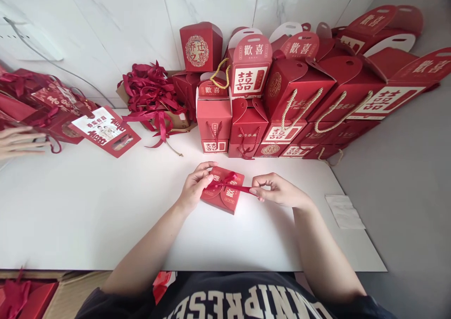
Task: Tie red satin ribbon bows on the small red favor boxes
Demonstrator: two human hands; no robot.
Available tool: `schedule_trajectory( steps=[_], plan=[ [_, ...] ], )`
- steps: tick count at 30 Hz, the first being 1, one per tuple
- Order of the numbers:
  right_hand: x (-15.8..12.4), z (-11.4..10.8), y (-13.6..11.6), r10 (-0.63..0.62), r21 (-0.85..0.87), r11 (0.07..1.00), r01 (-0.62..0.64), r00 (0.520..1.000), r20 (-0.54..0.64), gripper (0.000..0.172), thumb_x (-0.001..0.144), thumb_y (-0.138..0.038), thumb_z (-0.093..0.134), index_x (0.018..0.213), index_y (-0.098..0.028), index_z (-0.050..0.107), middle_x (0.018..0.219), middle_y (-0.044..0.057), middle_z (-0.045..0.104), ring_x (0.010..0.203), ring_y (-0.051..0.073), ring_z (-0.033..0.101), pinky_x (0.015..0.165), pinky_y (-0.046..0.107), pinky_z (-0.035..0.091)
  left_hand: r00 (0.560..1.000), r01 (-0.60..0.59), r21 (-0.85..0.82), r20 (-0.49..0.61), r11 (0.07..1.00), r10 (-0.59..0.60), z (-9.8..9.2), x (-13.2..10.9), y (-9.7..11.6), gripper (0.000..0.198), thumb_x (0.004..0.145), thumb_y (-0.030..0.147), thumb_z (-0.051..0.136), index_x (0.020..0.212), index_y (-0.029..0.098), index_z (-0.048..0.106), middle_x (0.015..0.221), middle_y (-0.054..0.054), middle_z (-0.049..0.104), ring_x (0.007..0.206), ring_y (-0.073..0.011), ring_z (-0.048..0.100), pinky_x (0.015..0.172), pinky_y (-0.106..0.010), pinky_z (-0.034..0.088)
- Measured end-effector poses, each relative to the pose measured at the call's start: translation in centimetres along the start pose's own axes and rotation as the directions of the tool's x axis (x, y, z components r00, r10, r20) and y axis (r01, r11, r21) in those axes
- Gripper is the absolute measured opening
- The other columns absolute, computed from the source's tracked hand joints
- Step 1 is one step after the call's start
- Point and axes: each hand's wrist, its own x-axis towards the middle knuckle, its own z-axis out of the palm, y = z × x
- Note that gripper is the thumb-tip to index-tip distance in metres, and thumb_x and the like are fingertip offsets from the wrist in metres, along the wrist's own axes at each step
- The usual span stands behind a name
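Observation:
A small red gift box [225, 198] lies on the white table [88, 215] in front of me, with a red ribbon [235, 186] across its top. My left hand [195, 185] pinches the ribbon at the box's left side. My right hand [276, 190] pinches the ribbon's other end and holds it out to the right of the box. Both hands are closed on the ribbon.
Stacked red gift boxes [246, 117] with rope handles fill the back and right of the table. A heap of red ribbons [151, 93] lies at the back left. Another person's hand [17, 140] rests at the far left near flat red cartons [105, 130]. A white tissue [343, 211] lies on the right.

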Motion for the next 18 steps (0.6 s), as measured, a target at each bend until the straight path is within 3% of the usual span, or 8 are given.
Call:
schedule_trajectory(
  steps=[6,10,12,15,18],
  plan=[
    [0.2,-0.9,1.1,0.092,-0.02,0.996,-0.092,0.996,0.015,0.038,0.092,-0.049,0.054,0.073,-0.016,0.057,0.069,0.0,0.056,0.066,0.013,0.05,0.065,0.027,0.04,0.992,-0.076,0.15,0.112,0.986,0.059,-0.4,0.0,0.9,0.035,0.083,0.037,0.066,0.06,0.017,0.049,0.131,-0.01,0.052,0.124,-0.0269,0.051,0.104,-0.039,0.043],
    [0.7,-0.8,0.5,-0.049,-0.056,0.998,0.035,0.961,-0.271,0.028,0.094,-0.046,0.052,0.098,-0.02,0.06,0.097,0.005,0.061,0.084,0.017,0.055,0.079,0.032,0.045,0.971,-0.13,0.265,0.23,0.956,0.069,-0.8,-0.2,2.0,0.025,0.077,0.035,0.074,0.071,0.018,0.057,0.138,-0.01,0.048,0.129,-0.0285,0.048,0.109,-0.043,0.039],
    [1.3,-0.6,-0.3,-0.157,-0.1,0.986,0.131,0.935,-0.319,0.024,0.095,-0.043,0.051,0.107,-0.024,0.059,0.11,0.007,0.06,0.099,0.02,0.056,0.09,0.037,0.045,0.967,-0.144,0.303,0.245,0.942,0.069,-1.0,-0.3,2.3,0.025,0.076,0.033,0.075,0.071,0.018,0.056,0.14,-0.01,0.048,0.128,-0.0282,0.049,0.11,-0.044,0.039],
    [2.5,0.0,-1.6,-0.286,-0.179,0.951,0.251,0.936,-0.207,0.021,0.096,-0.037,0.051,0.111,-0.026,0.06,0.122,0.008,0.058,0.117,0.024,0.052,0.104,0.044,0.04,0.966,-0.148,0.335,0.252,0.93,0.063,-1.0,-0.4,2.5,0.026,0.076,0.033,0.075,0.069,0.018,0.054,0.14,-0.01,0.048,0.126,-0.0281,0.051,0.107,-0.044,0.042],
    [3.9,0.2,-2.2,-0.329,-0.215,0.927,0.306,0.941,-0.078,0.016,0.094,-0.034,0.055,0.104,-0.025,0.063,0.132,0.008,0.053,0.127,0.026,0.047,0.11,0.046,0.035,0.965,-0.159,0.355,0.252,0.921,0.07,-1.1,-0.5,2.6,0.026,0.076,0.033,0.075,0.069,0.018,0.054,0.14,-0.01,0.048,0.128,-0.0286,0.05,0.104,-0.043,0.045]
  ],
)
